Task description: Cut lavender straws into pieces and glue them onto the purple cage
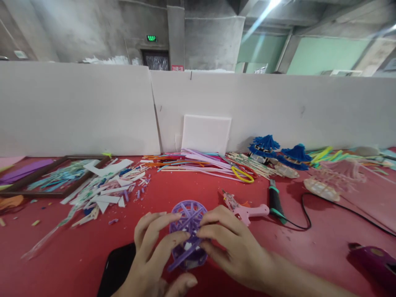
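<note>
Between my hands is a round purple wheel-shaped craft frame (189, 210) with crossing spokes. A loose-looking purple strip (182, 256) slants across its near side; small white bits show behind it. My left hand (157, 243) curls round the frame's left side, fingertips on the rim and spokes, with the thumb lower and apart. My right hand (229, 241) closes its fingertips on the strip's upper end at the frame's right side. Fingers hide part of the frame.
A black phone (117, 268) lies beside my left hand. Right of centre are a pink glue gun (250, 211), a black-green corded tool (275, 202) and yellow-handled scissors (243, 174). Paper scraps (108, 194) spread left. Blue-roofed models (265, 144) stand before a white partition (272, 107).
</note>
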Demonstrator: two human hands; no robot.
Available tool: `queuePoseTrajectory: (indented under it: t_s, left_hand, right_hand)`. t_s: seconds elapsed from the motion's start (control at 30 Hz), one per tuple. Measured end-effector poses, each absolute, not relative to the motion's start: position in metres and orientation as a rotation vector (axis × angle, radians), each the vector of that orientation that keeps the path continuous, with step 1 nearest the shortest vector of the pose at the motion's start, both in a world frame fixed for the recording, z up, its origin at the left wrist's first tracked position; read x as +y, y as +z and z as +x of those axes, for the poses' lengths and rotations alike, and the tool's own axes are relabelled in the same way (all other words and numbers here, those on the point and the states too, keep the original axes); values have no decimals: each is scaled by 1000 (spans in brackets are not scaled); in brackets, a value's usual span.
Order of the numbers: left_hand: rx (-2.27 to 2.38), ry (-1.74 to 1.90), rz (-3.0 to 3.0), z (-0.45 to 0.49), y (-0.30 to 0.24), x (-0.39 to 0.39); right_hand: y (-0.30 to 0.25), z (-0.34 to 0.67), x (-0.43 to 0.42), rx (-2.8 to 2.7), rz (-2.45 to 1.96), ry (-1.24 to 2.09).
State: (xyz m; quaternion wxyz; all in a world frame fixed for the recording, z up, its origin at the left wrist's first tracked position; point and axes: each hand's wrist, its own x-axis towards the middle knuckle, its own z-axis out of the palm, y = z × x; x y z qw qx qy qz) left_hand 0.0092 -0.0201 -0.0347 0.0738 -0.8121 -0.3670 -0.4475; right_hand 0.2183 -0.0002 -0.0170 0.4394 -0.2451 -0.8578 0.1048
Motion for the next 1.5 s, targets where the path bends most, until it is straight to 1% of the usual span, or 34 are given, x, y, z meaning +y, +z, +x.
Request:
queuePoseTrajectory:
  t_s: [0.13, 0.2, 0.27, 0.33, 0.43, 0.47, 0.6, 0.73, 0.83, 0.9, 0.97, 1.1, 1.2, 1.27, 1.33, 1.5]
  left_hand:
    - [-930, -1261, -2582, 2, -32, -19]
    - [-882, -1299, -2652, -1, -28, -19]
    - [-943, -1406, -2686, -3, -19, -17]
    - [-1152, -1458, -2713, -2, -4, -11]
    - [-1589, -1229, -2849, 7, 21, 7]
    - [-1643, -1168, -2941, 10, 27, 14]
    - [-1478, -895, -3377, 23, 37, 39]
    - [-1508, -705, -3476, 29, 35, 51]
    - [-1586, -674, -3479, 29, 35, 51]
    - [-1630, -740, -3466, 28, 36, 48]
    - [-1646, -884, -3396, 27, 37, 46]
    - [-1684, -1311, -3166, 27, 41, 40]
    - [-1720, -1668, -2960, 28, 38, 35]
    - [-1693, -1805, -2788, 28, 30, 32]
    - [-1635, -1817, -2672, 27, 20, 28]
    - [-1446, -1669, -2535, 20, -4, 16]
  right_hand:
    - [-21, 219, 0, -2125, -610, 219]
    - [-23, 219, 2, -2120, -615, 210]
    - [-25, 219, 6, -2110, -621, 226]
    - [-27, 218, 9, -2087, -626, 248]
    - [-27, 217, 12, -2041, -634, 283]
    - [-27, 216, 12, -2031, -634, 295]
    - [-26, 215, 10, -2024, -640, 318]
    - [-25, 218, 6, -2036, -670, 322]
    - [-27, 219, 4, -2073, -672, 295]
    - [-28, 219, 3, -2085, -660, 285]
    - [-29, 218, 1, -2070, -679, 289]
    - [-28, 220, 0, -1968, -788, 293]
    - [-24, 226, -2, -1978, -721, 264]
    - [-22, 228, -3, -2012, -663, 238]
    - [-21, 227, -3, -2025, -684, 238]
    - [-29, 218, 0, -1969, -835, 362]
